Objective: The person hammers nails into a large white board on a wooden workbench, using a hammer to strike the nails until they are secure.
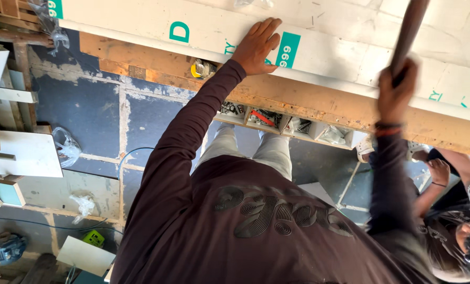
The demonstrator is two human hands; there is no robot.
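My left hand [256,44] lies flat, fingers spread, on a long white board [345,31] with green printed marks. The board rests on a worn wooden workbench [319,102]. My right hand [395,92] is closed around a dark brown round handle [409,26] that rises out of the top of the frame above the board; its far end is hidden. Both arms are in dark maroon sleeves, and a band sits on the right wrist.
Small open compartments [277,121] with hardware hang under the bench edge. Another person [456,210] crouches at the lower right, one hand [439,171] raised. White and pale green panels [19,152] are stacked at the left. Plastic scraps and a cable lie on the dark tiled floor [87,110].
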